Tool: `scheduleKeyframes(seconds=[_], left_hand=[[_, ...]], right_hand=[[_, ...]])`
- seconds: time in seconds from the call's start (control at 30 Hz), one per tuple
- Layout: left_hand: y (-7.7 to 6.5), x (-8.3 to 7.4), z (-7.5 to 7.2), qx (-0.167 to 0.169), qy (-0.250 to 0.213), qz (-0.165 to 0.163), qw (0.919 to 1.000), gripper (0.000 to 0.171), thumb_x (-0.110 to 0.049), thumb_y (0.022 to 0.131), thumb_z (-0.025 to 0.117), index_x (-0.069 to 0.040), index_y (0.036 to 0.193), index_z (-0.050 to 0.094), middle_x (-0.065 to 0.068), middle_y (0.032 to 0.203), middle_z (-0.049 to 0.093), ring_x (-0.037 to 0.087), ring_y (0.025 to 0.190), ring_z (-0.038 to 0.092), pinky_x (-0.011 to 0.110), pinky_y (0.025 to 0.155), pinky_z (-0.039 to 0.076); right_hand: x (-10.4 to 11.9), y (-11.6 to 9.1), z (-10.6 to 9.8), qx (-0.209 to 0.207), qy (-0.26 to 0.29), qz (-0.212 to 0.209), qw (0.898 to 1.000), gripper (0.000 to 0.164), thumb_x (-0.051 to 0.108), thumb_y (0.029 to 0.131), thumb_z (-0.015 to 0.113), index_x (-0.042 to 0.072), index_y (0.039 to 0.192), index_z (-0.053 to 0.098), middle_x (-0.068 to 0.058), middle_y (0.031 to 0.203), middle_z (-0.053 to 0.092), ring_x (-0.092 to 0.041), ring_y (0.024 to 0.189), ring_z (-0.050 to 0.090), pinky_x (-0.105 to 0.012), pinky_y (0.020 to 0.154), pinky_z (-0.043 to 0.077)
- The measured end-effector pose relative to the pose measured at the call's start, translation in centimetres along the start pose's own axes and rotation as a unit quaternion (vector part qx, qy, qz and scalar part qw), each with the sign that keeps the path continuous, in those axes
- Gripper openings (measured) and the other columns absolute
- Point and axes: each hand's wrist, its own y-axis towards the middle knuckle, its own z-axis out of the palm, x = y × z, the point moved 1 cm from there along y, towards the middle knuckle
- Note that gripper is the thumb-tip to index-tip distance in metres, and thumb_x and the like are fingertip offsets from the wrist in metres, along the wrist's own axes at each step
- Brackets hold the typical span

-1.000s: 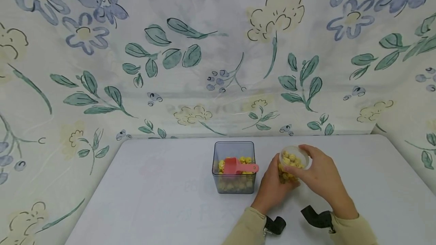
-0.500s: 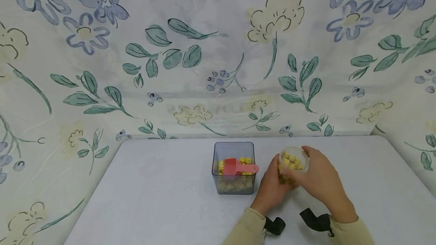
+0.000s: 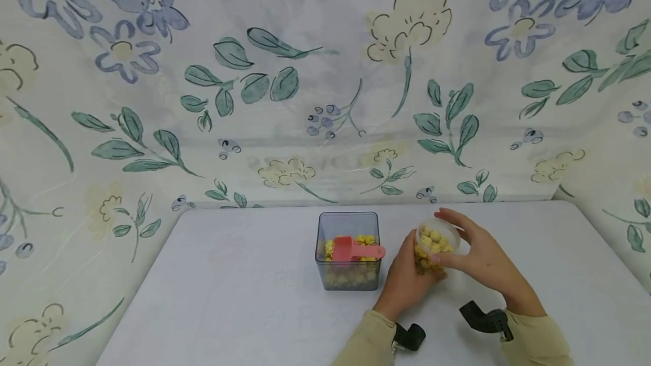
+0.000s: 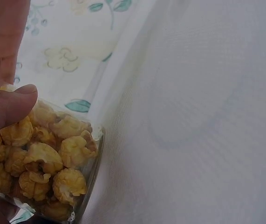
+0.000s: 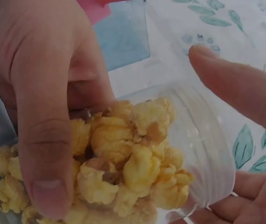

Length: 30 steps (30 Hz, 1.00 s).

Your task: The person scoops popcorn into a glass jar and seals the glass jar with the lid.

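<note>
My left hand (image 3: 407, 275) grips a clear round jar (image 4: 93, 172) of yellow popcorn (image 3: 432, 242), tilted with its end toward my right hand. In the right wrist view the left thumb presses along its side. A frosted, ridged lid (image 5: 212, 149) sits at the jar's end. My right hand (image 3: 483, 258) spreads around that lid, its fingers loosely extended. One right finger (image 5: 235, 84) stands apart from the lid in the right wrist view, while others lie close by at the lower right.
Left of the hands stands a grey see-through square bin (image 3: 351, 284) with popcorn inside. A pink scoop (image 3: 348, 248) lies on that popcorn, its handle over the right rim. The white table (image 3: 229, 287) ends at a floral cloth (image 3: 325, 146) behind.
My right hand has loosened and spread from around the lid, with its wrist shifted slightly right. The left hand keeps the jar in nearly the same place.
</note>
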Motion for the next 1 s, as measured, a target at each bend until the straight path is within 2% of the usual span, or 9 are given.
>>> scheduleKeyframes(seconds=[0.23,0.4,0.67,0.87,1.0], left_hand=[[0.0,0.0,0.0,0.001,-0.004,0.005,1.0000,0.078,-0.032,0.078,0.075,-0.031,0.140,0.028,-0.015,0.130,0.043,0.004,0.119,0.042,0.037,0.104,0.033],[0.1,0.1,0.0,0.001,-0.006,0.009,0.9999,0.079,-0.030,0.078,0.076,-0.033,0.140,0.027,-0.016,0.129,0.043,0.003,0.119,0.042,0.036,0.104,0.034],[0.1,0.1,0.0,0.003,-0.007,0.012,0.9999,0.080,-0.029,0.078,0.075,-0.033,0.140,0.025,-0.016,0.131,0.042,0.004,0.121,0.040,0.035,0.105,0.033],[0.0,0.0,0.0,0.005,0.001,0.000,1.0000,0.081,-0.032,0.079,0.074,-0.032,0.142,0.024,-0.015,0.135,0.040,0.005,0.124,0.039,0.037,0.105,0.032],[0.1,0.0,0.0,0.005,0.004,-0.001,1.0000,0.081,-0.035,0.079,0.073,-0.033,0.142,0.023,-0.016,0.134,0.040,0.004,0.123,0.039,0.036,0.105,0.033]], right_hand=[[-0.8,0.2,0.1,-0.001,0.014,-0.025,1.000,0.078,0.029,0.076,0.077,0.023,0.141,0.035,-0.004,0.139,0.045,-0.028,0.132,0.032,-0.059,0.102,0.027],[-1.0,0.2,0.2,-0.005,0.005,-0.015,1.000,0.075,0.034,0.075,0.077,0.025,0.139,0.039,-0.004,0.138,0.045,-0.028,0.131,0.033,-0.058,0.102,0.027],[-0.4,0.2,0.4,-0.015,-0.037,-0.003,0.999,0.076,0.041,0.075,0.075,0.019,0.139,0.041,-0.006,0.134,0.047,-0.032,0.126,0.038,-0.061,0.096,0.032],[0.4,0.1,0.9,-0.038,-0.085,0.008,0.996,0.073,0.043,0.075,0.075,0.014,0.135,0.046,-0.012,0.117,0.050,-0.032,0.108,0.049,-0.056,0.084,0.043],[0.8,0.2,1.1,-0.052,-0.105,0.013,0.993,0.071,0.043,0.074,0.075,0.011,0.132,0.050,-0.014,0.111,0.050,-0.032,0.102,0.051,-0.053,0.080,0.045]])
